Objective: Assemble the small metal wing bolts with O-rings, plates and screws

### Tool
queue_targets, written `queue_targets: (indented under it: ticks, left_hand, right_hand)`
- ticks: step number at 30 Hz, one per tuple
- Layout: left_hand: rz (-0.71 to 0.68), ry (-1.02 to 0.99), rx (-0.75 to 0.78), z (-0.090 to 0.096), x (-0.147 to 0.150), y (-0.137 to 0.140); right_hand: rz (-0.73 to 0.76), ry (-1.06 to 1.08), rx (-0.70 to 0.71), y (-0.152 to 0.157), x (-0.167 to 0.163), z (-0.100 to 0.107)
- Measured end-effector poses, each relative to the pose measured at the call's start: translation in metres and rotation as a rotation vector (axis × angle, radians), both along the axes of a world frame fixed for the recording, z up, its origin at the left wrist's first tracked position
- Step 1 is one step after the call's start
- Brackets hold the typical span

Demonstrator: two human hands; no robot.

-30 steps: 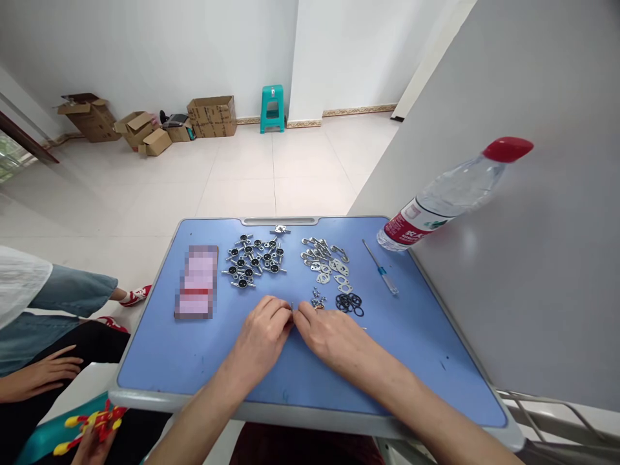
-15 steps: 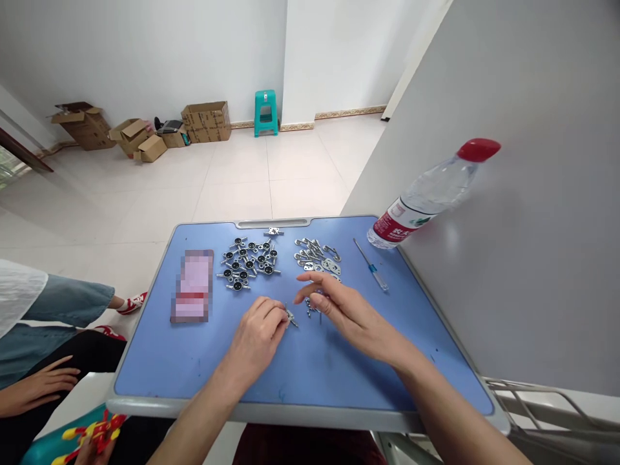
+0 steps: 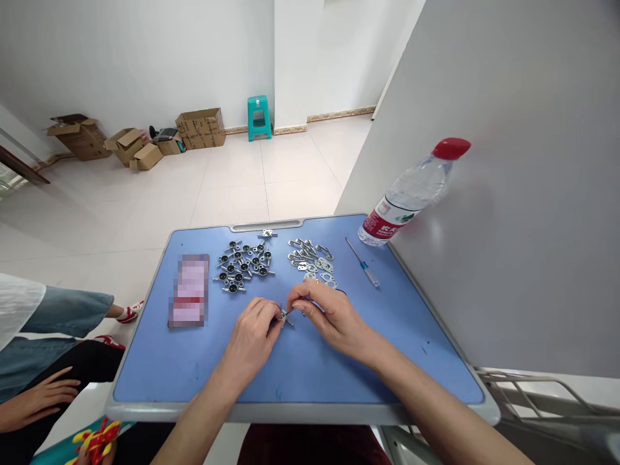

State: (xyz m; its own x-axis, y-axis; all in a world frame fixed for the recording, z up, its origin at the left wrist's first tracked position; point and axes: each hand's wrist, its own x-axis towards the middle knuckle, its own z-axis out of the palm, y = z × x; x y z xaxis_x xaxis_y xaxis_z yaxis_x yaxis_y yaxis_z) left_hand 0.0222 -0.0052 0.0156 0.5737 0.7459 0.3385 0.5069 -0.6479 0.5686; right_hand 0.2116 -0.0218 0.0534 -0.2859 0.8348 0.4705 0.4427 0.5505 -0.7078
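Note:
On the blue tabletop (image 3: pixel 339 374), my left hand (image 3: pixel 255 328) is closed on a small metal fitting (image 3: pixel 287 318) with thin arms. Its fingertips cover part of the piece. My right hand (image 3: pixel 323 313) meets it from the right, thumb and fingers pinched together. Something thin and dark shows at those fingertips, pointing at the fitting; its kind is too small to tell. Beyond my left hand lies a cluster of metal fittings with round black centres (image 3: pixel 245 266). Past my right hand are flat metal plates (image 3: pixel 325 265) and several curved metal levers (image 3: pixel 301 250).
A screwdriver (image 3: pixel 365 266) with a clear blue handle lies at the right, near a red-capped water bottle (image 3: pixel 394 203). A blurred phone-like item (image 3: pixel 190 290) is at the left. Another person's hand (image 3: pixel 41 397) rests beside the table. Cardboard boxes (image 3: pixel 201 129) and a teal stool (image 3: pixel 259 119) stand behind.
My right hand has come left and its outstretched fingers have closed into a pinch at the fitting. My left hand still holds the fitting. The view has shifted slightly.

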Motion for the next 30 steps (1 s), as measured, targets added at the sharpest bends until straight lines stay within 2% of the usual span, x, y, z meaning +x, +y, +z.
queue_targets:
  ticks: [17,24,26,30]
  left_hand:
    - [0.011,0.025,0.043,0.004,0.001,0.000]
    - [0.004,0.002,0.028,0.001,0.001,0.000]
    - [-0.001,-0.009,0.008,0.002,0.001,0.000]
    - [0.010,0.000,0.021,0.002,0.002,0.000]
  right_hand:
    - [0.076,-0.196,0.095,0.004,-0.006,-0.005]
    - [0.151,-0.194,-0.045,0.001,-0.004,0.008]
    - [0.107,-0.213,-0.014,0.001,-0.002,0.007]
    - [0.024,-0.261,0.141,0.006,-0.005,-0.005]
